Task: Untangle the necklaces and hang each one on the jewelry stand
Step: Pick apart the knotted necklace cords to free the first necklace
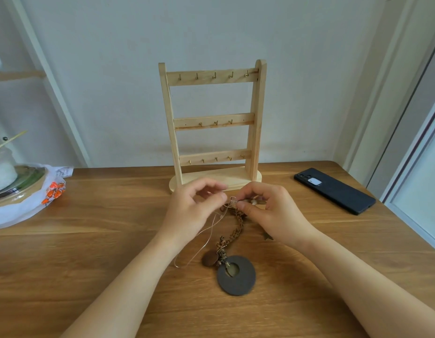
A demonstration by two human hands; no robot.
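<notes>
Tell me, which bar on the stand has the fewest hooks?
The middle bar: three hooks, while the top bar and bottom bar have five each.

Wood tones, brown grained tabletop [89,252]
Pale wood jewelry stand [212,123], brass hooks [214,75]; brown braided necklace [237,226], dark grey disc pendant [236,282]; thin silvery necklace [206,240]; black phone [338,191]; white bag [54,191], orange print.

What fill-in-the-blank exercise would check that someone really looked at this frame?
1. The jewelry stand has ___ rails of hooks.
2. Its hooks hold ___ necklaces.
3. The black phone lies to the stand's ___.
4. The left hand pinches the thin necklace and the right hand pinches the braided necklace, both in ___ of the stand.

Missing words: three; no; right; front.
</notes>
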